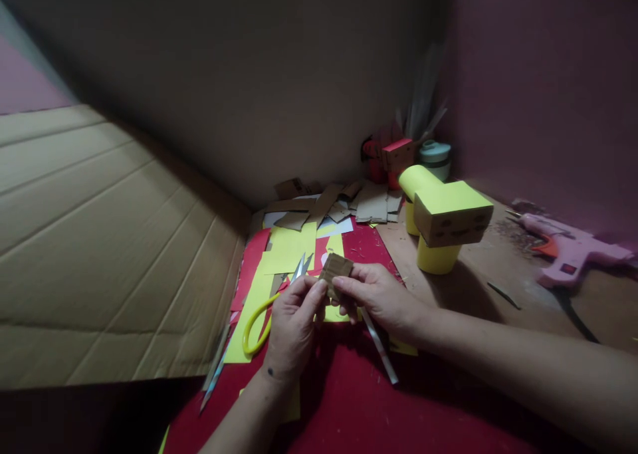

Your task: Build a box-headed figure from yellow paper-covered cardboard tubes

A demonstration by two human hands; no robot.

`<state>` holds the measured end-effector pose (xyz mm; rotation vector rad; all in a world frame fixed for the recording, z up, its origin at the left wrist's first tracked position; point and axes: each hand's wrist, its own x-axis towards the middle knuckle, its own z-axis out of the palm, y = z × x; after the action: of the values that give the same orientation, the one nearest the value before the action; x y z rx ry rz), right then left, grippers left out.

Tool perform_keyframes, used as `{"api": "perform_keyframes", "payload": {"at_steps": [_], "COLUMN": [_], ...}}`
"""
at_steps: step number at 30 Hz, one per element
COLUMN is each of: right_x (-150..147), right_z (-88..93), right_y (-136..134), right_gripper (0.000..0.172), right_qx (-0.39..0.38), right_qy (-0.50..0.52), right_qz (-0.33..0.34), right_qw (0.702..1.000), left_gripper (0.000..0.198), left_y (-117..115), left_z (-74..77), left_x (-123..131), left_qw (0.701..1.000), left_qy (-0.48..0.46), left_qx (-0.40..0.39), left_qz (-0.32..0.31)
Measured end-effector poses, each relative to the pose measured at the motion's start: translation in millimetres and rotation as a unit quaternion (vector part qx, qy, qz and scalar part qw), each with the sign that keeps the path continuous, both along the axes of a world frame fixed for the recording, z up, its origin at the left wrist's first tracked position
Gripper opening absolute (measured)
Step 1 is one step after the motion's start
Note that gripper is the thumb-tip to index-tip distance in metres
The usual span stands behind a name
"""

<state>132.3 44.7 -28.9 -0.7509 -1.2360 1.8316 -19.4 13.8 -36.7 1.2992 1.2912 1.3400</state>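
A small piece of brown cardboard (337,268) is held up in front of me between both hands. My left hand (298,314) pinches its lower left edge between thumb and fingers. On its right side, the thumb and fingers of my right hand (373,291) are closed on it too. Yellow-handled scissors (255,334) lie just left of my left hand, their blades partly showing behind it. Sheets of yellow paper (289,244) are spread under and behind the hands. A thin pale strip (379,347) sticks out below my right hand; its upper end is hidden.
A yellow paper-and-cardboard figure (451,218) stands to the right. Beyond it lies a pink glue gun (578,244). Cardboard scraps (323,205) are piled at the back, near a lidded container (435,158). A large cardboard sheet (100,254) slants along the left. A pencil (214,381) lies beside it.
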Motion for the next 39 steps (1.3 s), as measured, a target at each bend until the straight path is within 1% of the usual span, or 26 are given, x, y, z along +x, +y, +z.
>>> {"api": "perform_keyframes", "payload": {"at_steps": [3, 6, 8, 10, 13, 15, 18, 21, 26, 31, 39], "right_x": [1.6, 3.1, 3.9, 4.1, 3.8, 3.8, 4.1, 4.4, 4.2, 4.6, 5.4], "right_z": [2.0, 2.0, 1.5, 0.9, -0.1, -0.7, -1.1, -1.2, -1.7, -2.8, -2.2], "right_y": [1.4, 3.7, 3.8, 2.6, 0.3, -0.3, 0.3, 1.6, 3.7, 4.0, 3.4], "right_gripper": [0.018, 0.016, 0.016, 0.017, 0.019, 0.020, 0.019, 0.018, 0.020, 0.020, 0.020], "right_qx": [0.021, 0.086, 0.143, 0.196, 0.243, 0.250, 0.253, 0.255, 0.260, 0.277, 0.274], "right_qy": [-0.043, -0.086, -0.115, -0.142, -0.171, -0.182, -0.184, -0.185, -0.209, -0.206, -0.203], "right_qz": [-0.009, -0.013, 0.002, 0.017, 0.021, 0.017, 0.015, 0.022, 0.024, 0.022, 0.026], "right_qw": [0.999, 0.993, 0.983, 0.970, 0.955, 0.951, 0.950, 0.949, 0.942, 0.938, 0.940], "left_gripper": [0.026, 0.016, 0.021, 0.019, 0.015, 0.015, 0.013, 0.014, 0.014, 0.010, 0.010], "left_y": [-0.5, 0.3, 0.8, 0.6, -1.1, -2.6, -4.0, -3.6, -2.7, -3.6, -3.3], "left_z": [5.1, 11.3, 13.8, 14.3, 12.8, 11.9, 11.6, 12.0, 11.4, 10.8, 9.7], "left_x": [-1.4, -5.0, -7.8, -9.9, -11.0, -10.7, -9.7, -8.4, -6.5, -6.9, -6.7], "left_qw": [0.999, 0.998, 0.999, 1.000, 0.998, 0.997, 0.998, 0.999, 0.999, 0.998, 0.997], "left_qy": [0.031, 0.056, 0.038, 0.001, -0.026, -0.018, 0.003, 0.019, 0.010, 0.043, 0.049], "left_qx": [-0.007, -0.011, -0.008, 0.007, 0.065, 0.081, 0.060, 0.046, 0.035, 0.038, 0.058], "left_qz": [-0.008, -0.013, -0.018, -0.023, -0.004, -0.003, -0.011, -0.004, 0.000, 0.002, 0.014]}}
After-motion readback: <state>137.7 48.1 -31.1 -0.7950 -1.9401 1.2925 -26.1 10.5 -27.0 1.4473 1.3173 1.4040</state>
